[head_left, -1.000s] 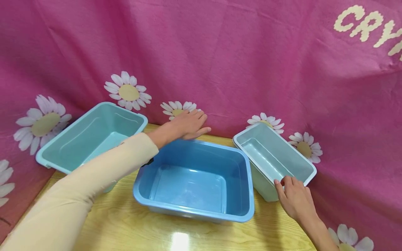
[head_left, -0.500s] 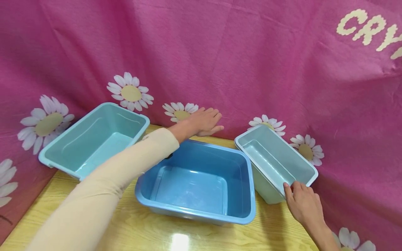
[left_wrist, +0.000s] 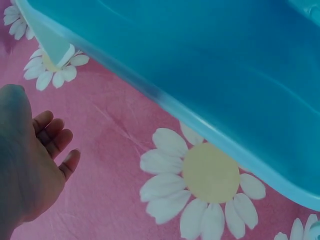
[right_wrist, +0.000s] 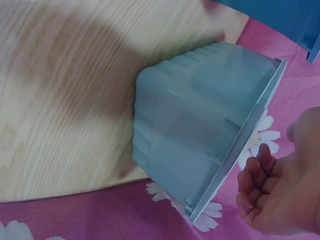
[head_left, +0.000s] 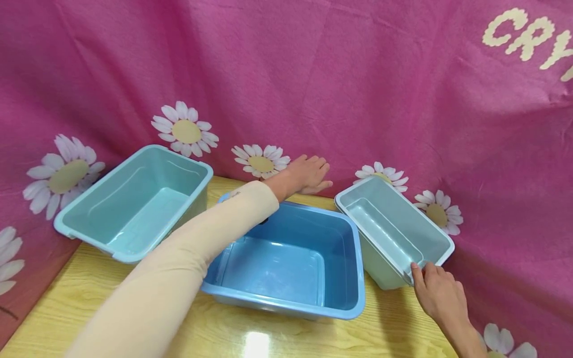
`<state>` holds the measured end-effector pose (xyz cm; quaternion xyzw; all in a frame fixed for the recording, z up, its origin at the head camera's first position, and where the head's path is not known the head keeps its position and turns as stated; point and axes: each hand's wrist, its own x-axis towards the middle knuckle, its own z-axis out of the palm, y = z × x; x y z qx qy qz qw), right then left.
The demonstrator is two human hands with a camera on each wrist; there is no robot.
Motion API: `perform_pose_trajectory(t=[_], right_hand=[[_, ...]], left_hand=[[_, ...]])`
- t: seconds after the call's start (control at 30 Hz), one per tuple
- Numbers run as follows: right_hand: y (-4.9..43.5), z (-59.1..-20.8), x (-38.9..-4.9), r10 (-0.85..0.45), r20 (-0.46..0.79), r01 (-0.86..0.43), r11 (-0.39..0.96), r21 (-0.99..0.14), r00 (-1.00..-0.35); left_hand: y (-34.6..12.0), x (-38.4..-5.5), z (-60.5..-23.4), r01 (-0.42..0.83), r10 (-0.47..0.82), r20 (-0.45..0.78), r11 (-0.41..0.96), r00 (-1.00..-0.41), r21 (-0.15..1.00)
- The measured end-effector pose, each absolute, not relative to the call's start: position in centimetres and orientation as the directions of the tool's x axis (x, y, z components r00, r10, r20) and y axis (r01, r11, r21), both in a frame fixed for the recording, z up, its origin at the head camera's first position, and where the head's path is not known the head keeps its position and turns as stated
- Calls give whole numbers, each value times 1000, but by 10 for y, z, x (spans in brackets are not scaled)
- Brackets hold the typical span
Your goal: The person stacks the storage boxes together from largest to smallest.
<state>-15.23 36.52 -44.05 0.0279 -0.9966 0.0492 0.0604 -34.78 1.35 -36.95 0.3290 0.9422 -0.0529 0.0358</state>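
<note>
medium-blue rectangular plastic bin (head_left: 277, 271) sits centre-low in the frame, opening up, left end partly hidden behind the cream sleeve (head_left: 192, 253). pale grey-green rectangular plastic bin (head_left: 389, 223) is right of centre, set at an angle, upper left corner close beside the blue one; can't tell if they touch. left hand (head_left: 308, 174) is over the blue bin's far edge, fingers extended, holds nothing; left wrist view shows it apart from the rim. right hand (head_left: 440, 293) is at the grey-green bin's near corner, lower right, fingers loosely curled; right wrist view shows a gap to the rim and nothing held, though head view overlaps them. step looks like positioning hands at the bins, no grip made, my read. next move, if a hold is wanted, would call for fingers hooked over a rim with thumb opposite, left hand lowered first. teal rectangular plastic bin (head_left: 139, 209) at left, no hand on it. all on a light wood-grain table (head_left: 233, 333), magenta daisy-print cloth (head_left: 286, 74) behind.
</note>
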Motion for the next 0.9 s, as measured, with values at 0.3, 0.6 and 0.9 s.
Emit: perform_pose_trajectory(t=[0.3,0.6,0.9], right_hand=[[375,-437,-152,4,22,3,997,-79,-1000],[380,-435,-156,68,-101,75,995,-64,-993],[390,-442,-157,99,-123,108,991,-77,-988]], left_hand=[[30,-346,-381,616,600,-154,781,-785,-99],[35,-347,-382,599,579,-180,796,-795,-89],[41,-351,-391,616,593,-190,781,-782,-102]])
